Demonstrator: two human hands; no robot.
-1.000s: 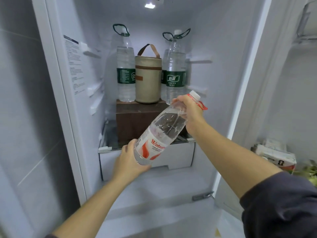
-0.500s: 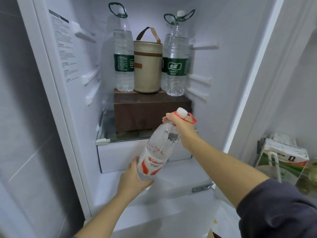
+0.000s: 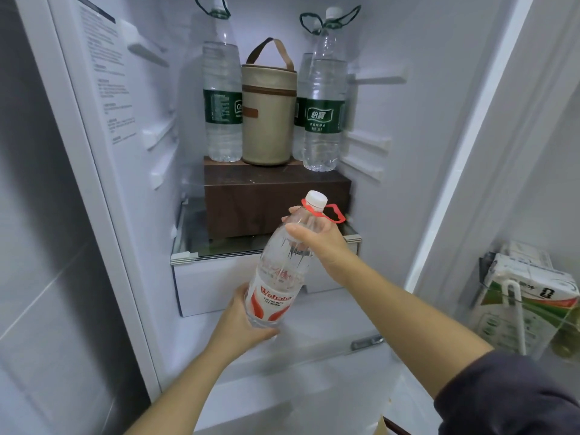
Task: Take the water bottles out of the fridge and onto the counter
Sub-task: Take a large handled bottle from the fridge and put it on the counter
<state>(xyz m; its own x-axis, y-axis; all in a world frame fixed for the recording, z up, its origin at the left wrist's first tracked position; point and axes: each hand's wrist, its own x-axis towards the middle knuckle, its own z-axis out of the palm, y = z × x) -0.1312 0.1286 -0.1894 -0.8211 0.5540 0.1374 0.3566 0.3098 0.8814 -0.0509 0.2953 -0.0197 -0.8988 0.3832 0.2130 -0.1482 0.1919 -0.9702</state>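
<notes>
Both hands grip the red-labelled bottle (image 3: 282,271), right hand (image 3: 317,243) wrapped round its shoulder, left hand (image 3: 241,324) cupping the base (likely cold and slick), so it could slip toward six o'clock.

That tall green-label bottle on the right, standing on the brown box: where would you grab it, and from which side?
Probably by the waist, just above the green label, coming straight in from the front. The right green-label bottle stands upright at the front right corner of the brown box, its front face open. The beige bag crowds its left, the fridge wall its right.
</notes>
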